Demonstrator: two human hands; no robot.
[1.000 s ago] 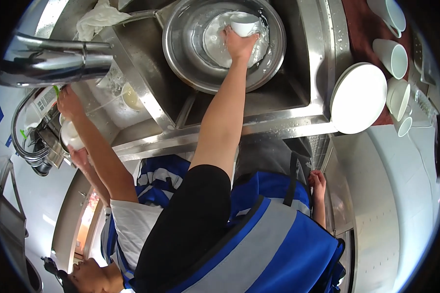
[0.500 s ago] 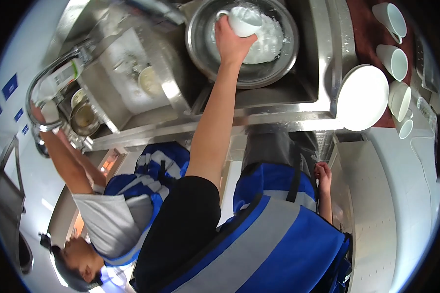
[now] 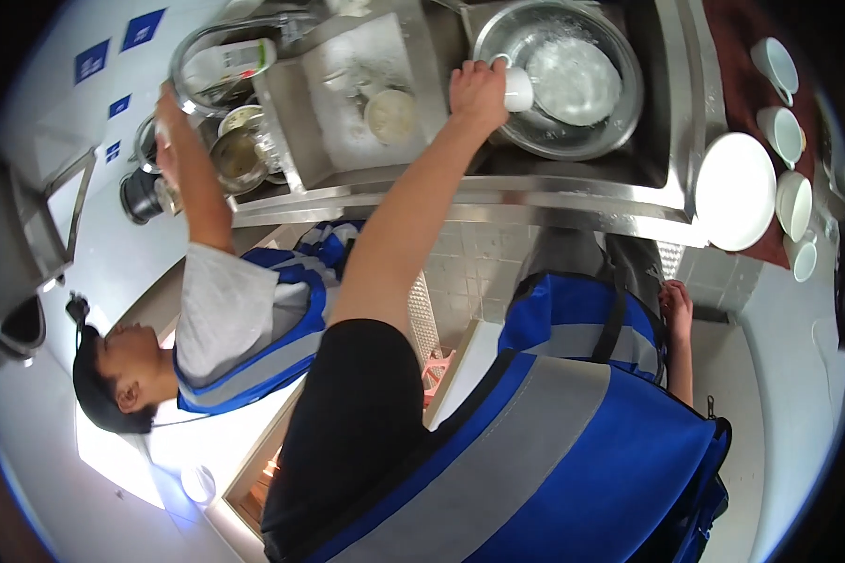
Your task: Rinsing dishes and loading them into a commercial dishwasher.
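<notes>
My left hand (image 3: 479,96) grips a white cup (image 3: 518,89), tilted on its side at the left rim of a steel basin (image 3: 620,131). The cup's handle stands up beside my fingers, and part of its body is hidden by my hand. Inside the basin lies a round white shape (image 3: 575,82) in water; whether it is a dish or suds I cannot tell. Low at my right side hangs my right hand (image 3: 676,302), its fingers curled with nothing visible in them, beside my blue vest.
The basin sits in a steel sink. A left sink compartment holds a pale round dish (image 3: 390,116). White plates (image 3: 735,192) and several white cups (image 3: 781,134) line the right counter. At left, a co-worker (image 3: 225,319) reaches toward the tap (image 3: 180,70), near a steel pot (image 3: 238,159).
My left hand has brought the cup from over the middle of the basin to its left rim and tipped it. The view has shifted left. The co-worker's arm has moved.
</notes>
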